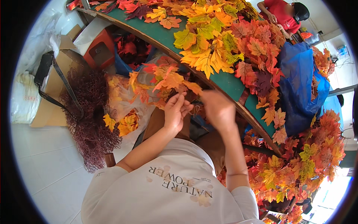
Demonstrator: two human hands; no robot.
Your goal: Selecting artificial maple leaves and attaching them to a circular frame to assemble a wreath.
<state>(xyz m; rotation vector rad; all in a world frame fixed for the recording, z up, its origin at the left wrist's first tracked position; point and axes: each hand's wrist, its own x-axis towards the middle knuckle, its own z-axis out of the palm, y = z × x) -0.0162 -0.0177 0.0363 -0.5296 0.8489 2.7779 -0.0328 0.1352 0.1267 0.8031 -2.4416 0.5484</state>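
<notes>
White T-shirt (175, 194) fills the near frame, my forearms run up from it over brown trousers (201, 143). Left hand (175, 112) and right hand (218, 110) meet at lap height, just below the worktop's (231, 84) edge. Left grip: fingers curled narrow, pinching the base of an orange artificial maple-leaf sprig (169, 80) that fans up and left from the fingertips. Right grip: closed around something small at the same spot, looks like a thin stem or wire; blurred, can't tell exactly what. Worktop is green, curved, piled with loose yellow leaves (209, 48) and red leaves (257, 48). Clear bag of orange leaves (126, 112) just left of my left hand; brown curly-twig bundle (89, 119) beyond it on the floor side. Blue plastic bag (302, 86) well right. My call for doing this well: keep left pinch low at the sprig base so leaves don't crumple, work the right fingertips tight against it, both hands clear of the worktop's edge. Another person in red (281, 15) at the far end, not involved.
</notes>
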